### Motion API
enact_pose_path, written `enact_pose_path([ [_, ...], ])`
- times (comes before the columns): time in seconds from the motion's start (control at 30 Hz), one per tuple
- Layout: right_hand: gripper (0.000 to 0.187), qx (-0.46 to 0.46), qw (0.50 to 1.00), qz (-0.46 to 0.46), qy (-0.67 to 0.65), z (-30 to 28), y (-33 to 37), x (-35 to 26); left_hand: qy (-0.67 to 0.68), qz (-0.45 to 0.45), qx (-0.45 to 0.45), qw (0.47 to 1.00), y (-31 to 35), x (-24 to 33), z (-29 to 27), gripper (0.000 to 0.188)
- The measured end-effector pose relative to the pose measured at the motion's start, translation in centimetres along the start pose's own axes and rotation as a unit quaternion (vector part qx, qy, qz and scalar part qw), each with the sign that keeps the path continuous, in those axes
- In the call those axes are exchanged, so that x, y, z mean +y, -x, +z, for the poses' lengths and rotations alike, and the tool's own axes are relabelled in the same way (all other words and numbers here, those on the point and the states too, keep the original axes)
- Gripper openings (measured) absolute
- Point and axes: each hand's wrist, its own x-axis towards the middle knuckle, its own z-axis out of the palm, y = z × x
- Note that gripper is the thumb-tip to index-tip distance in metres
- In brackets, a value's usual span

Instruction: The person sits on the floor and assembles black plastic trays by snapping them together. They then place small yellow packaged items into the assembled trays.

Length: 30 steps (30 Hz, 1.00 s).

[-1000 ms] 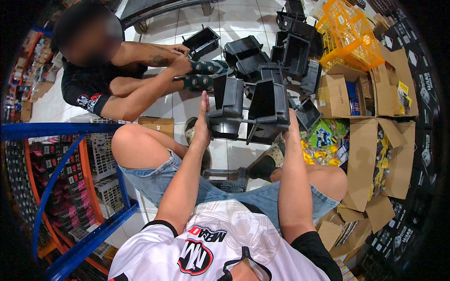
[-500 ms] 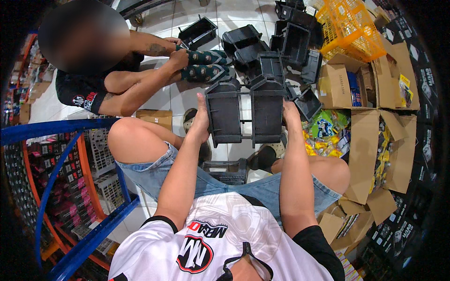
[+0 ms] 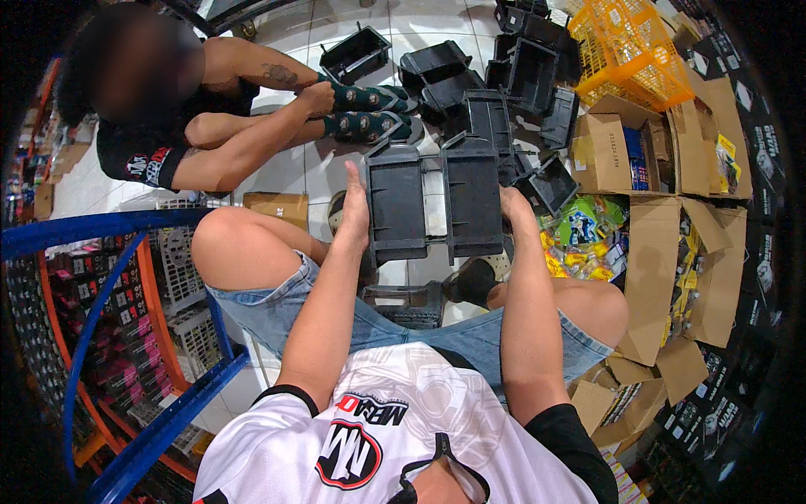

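Observation:
Between my hands, two black plastic bins hang side by side over the floor, a left bin (image 3: 395,206) and a right bin (image 3: 472,206). A narrow gap with thin crosspieces separates them. My left hand (image 3: 356,206) presses on the outer side of the left bin, thumb pointing up. On the outer side of the right bin my right hand (image 3: 515,208) grips the edge, its fingertips partly hidden. Below them, between my legs, another black bin (image 3: 403,304) stands on the floor. Just beyond, more black bins (image 3: 437,71) are grouped on the tiles.
At the left a person sits with hands (image 3: 317,98) by their shins. A blue metal frame (image 3: 109,225) crosses the left side near shelves of packaged goods. Open cardboard boxes (image 3: 651,277) line the right, with a yellow crate (image 3: 630,50) behind and yellow packets (image 3: 579,256) beside my knee.
Both bins have shifted slightly left with my hands and turned a little. The other person has leaned left, and their far hand has moved back from beside a floor bin to their shins.

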Motion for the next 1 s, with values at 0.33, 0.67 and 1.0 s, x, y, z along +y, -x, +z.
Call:
enact_pose_path([
  [0.33, 0.041, -0.094, 0.986, 0.012, -0.138, 0.7, -0.1, 0.7, 0.055, 0.091, -0.060, 0.993, -0.7, 0.0, -0.1, 0.061],
  [0.67, 0.033, -0.117, 0.973, 0.041, -0.193, 0.7, 3.4, -1.8, 0.080, 0.071, 0.006, 0.994, -1.7, -0.5, -0.6, 0.039],
  [1.0, 0.048, -0.063, 0.996, 0.028, -0.049, 1.1, 3.3, -1.8, -0.103, 0.111, 0.029, 0.988, -0.7, 0.2, 0.0, 0.044],
])
